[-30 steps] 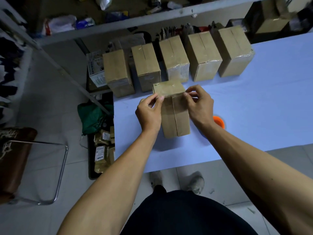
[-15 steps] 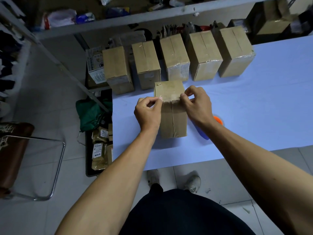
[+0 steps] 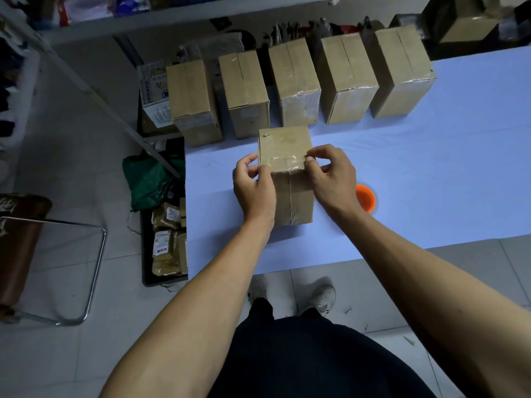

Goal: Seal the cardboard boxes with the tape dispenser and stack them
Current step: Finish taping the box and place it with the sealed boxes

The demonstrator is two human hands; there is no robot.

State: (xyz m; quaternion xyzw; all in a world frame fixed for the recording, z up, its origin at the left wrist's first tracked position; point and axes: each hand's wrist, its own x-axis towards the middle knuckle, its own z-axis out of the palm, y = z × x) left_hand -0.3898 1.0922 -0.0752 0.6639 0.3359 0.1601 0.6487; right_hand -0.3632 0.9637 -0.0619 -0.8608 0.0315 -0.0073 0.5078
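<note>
A cardboard box (image 3: 287,145) stands on the blue table (image 3: 431,168) in front of me, with clear tape across its top and down its near side. My left hand (image 3: 254,188) grips the box's upper left corner, fingers curled over the taped edge. At the upper right corner, my right hand (image 3: 330,179) pinches the same edge. The orange tape dispenser (image 3: 366,196) lies on the table just right of the box, partly hidden by my right wrist.
Several taped boxes (image 3: 296,81) stand in a row along the table's far edge. Left of the table, on the floor, are a black tray of parcels (image 3: 166,248), a green bag (image 3: 146,179) and a metal-framed chair (image 3: 57,268). Shelving runs behind.
The box has turned slightly and now sits squarer to me. Both hands have stayed on its near top edge, shifting a little toward the corners.
</note>
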